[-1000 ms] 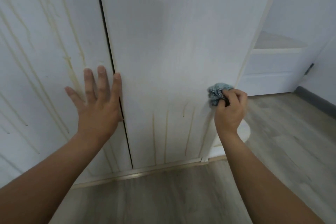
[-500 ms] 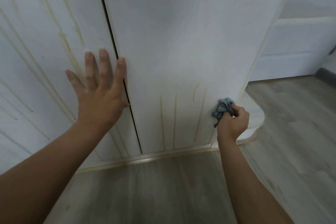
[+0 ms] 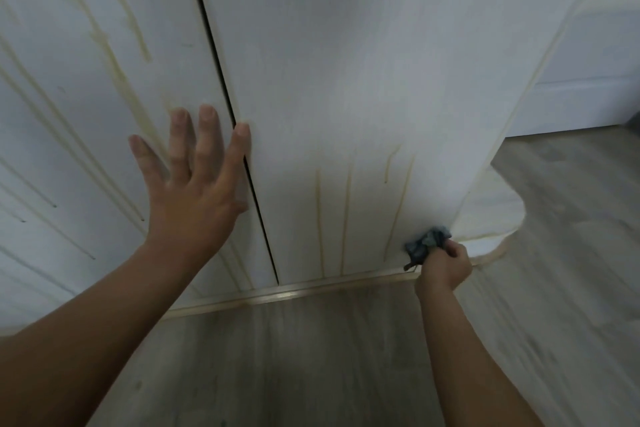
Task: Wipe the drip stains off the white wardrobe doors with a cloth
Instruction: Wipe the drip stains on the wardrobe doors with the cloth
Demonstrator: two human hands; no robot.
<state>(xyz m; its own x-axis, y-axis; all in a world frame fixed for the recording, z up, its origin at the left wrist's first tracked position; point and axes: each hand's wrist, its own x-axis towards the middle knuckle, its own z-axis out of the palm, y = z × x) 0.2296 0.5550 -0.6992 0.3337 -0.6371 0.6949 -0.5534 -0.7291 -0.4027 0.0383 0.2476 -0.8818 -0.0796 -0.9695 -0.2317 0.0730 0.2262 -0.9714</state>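
Several yellow drip stains [image 3: 346, 218] sit just left of the right grip [image 3: 445, 265], which pinches a crumpled blue cloth [image 3: 427, 243] against the white wardrobe door [image 3: 346, 80], wiping low down. Left grip [image 3: 194, 191] lies flat, fingers spread. Next move, probably: rub left across them.

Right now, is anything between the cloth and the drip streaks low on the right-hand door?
Nothing visible. The right hand grips the blue cloth at the right-hand door's bottom outer corner; the drip streaks lie just left of it on bare panel. The left hand rests flat higher up, across the door gap.
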